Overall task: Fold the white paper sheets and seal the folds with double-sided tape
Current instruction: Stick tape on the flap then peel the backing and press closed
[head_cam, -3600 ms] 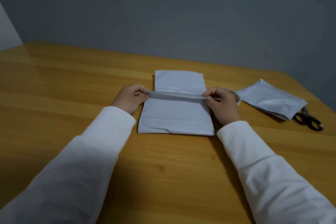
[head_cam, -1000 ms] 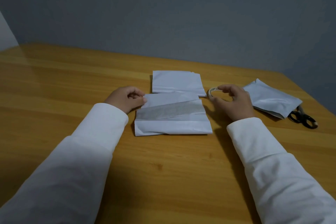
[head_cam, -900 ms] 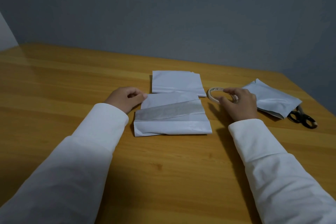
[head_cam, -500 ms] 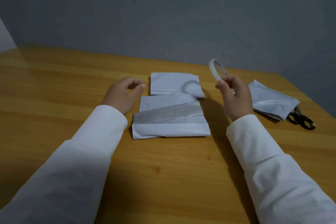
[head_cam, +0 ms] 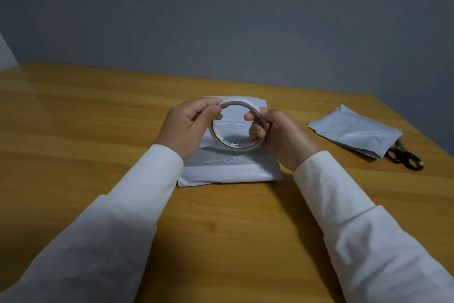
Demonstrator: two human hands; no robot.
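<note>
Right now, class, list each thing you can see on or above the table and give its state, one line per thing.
Tape roll: lifted above the paper, held in both hands.
Left hand: pinches the roll's upper left edge.
Right hand: grips the roll's right side.
Folded sheet: flat on the table, partly folded.
Second folded sheet: lying at right, covering the scissors' blades.
Scissors: lying untouched.

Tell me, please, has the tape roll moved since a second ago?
Yes. The tape roll has left the table beside the right hand, now held over the folded paper.
</note>
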